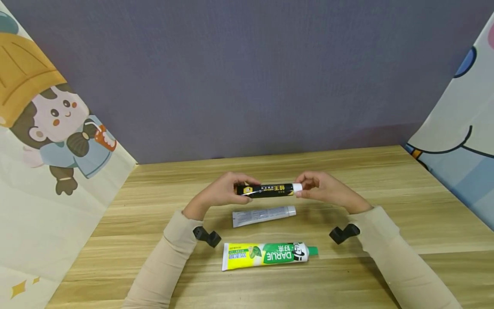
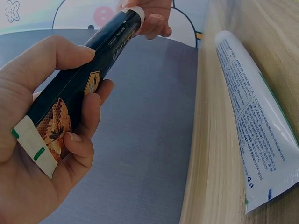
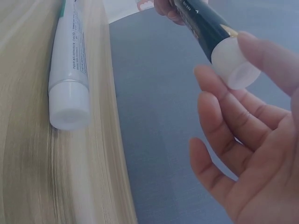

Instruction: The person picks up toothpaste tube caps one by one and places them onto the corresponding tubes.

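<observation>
A black toothpaste tube is held level above the table, its white cap pointing right. My left hand grips the tube near its flat crimped end, thumb on one side and fingers curled around the other, as the left wrist view shows. At the other end my right hand pinches the cap between thumb and index finger, while its other fingers stay loosely bent. Below the held tube, a white toothpaste tube lies on the table. Nearer to me lies a larger yellow and green toothpaste tube with a green cap.
The wooden table meets a grey-blue panel at its back edge. Cartoon-printed sheets stand along the left and right sides. Black wrist mounts hang from both beige sleeves.
</observation>
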The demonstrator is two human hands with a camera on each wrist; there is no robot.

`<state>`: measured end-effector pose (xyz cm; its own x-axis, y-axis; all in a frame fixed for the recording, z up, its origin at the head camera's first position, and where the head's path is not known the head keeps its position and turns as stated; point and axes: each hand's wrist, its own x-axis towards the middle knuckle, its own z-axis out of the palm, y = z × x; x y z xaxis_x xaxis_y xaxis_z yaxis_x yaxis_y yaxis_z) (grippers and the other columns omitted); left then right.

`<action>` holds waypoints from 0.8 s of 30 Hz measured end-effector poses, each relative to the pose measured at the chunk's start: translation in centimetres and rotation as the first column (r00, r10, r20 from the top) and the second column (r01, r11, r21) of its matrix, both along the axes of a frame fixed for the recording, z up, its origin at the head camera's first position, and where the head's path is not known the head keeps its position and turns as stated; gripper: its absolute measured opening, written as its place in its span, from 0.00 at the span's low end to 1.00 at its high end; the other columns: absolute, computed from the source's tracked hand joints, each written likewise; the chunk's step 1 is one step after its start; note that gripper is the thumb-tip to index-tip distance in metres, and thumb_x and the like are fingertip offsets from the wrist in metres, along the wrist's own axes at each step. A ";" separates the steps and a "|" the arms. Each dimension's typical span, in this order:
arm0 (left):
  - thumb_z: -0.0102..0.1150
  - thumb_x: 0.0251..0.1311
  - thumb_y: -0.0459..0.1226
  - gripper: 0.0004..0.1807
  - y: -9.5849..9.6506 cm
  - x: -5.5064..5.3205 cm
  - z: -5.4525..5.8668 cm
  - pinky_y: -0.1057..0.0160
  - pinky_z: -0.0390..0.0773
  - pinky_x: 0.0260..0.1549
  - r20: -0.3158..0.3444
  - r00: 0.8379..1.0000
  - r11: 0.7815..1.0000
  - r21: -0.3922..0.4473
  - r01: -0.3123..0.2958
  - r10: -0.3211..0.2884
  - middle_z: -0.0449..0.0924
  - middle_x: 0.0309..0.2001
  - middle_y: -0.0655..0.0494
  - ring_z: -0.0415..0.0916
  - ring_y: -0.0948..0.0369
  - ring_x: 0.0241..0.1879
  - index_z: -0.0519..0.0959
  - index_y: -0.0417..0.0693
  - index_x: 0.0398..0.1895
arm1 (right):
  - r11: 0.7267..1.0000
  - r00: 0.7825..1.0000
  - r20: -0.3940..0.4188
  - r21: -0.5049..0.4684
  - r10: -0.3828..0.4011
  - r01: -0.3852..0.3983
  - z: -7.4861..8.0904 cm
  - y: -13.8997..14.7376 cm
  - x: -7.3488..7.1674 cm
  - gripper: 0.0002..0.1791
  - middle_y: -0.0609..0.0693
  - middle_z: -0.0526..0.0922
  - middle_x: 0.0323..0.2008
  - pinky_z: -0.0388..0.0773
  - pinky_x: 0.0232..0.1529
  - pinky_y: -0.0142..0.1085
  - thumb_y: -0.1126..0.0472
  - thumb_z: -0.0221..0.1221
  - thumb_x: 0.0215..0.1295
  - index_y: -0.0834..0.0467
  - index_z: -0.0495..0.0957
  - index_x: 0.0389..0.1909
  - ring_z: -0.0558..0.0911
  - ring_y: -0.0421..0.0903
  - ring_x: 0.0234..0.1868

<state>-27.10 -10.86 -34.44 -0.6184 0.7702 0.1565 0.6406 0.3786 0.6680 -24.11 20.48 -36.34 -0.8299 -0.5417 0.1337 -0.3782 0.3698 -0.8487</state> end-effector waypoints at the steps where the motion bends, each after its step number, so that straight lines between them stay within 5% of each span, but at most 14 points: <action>1: 0.64 0.52 0.35 0.23 0.0 0.0 0.0 0.68 0.66 0.22 0.000 1.000 1.000 0.001 0.001 -0.001 0.80 0.49 0.56 0.61 0.66 0.22 0.78 0.49 0.55 | 1.000 1.000 0.001 -0.001 0.002 -0.002 0.0 0.0 0.0 0.09 0.57 0.82 0.31 0.76 0.33 0.35 0.62 0.62 0.60 0.62 0.77 0.39 0.79 0.42 0.31; 24: 0.64 0.53 0.35 0.23 -0.1 0.1 0.1 0.68 0.65 0.22 0.015 1.000 1.000 0.003 0.009 -0.009 0.80 0.50 0.52 0.59 0.66 0.20 0.78 0.47 0.55 | 0.999 0.999 -0.022 0.004 0.046 -0.046 -0.2 0.1 -0.2 0.09 0.50 0.82 0.27 0.75 0.39 0.43 0.60 0.53 0.69 0.61 0.78 0.35 0.80 0.52 0.33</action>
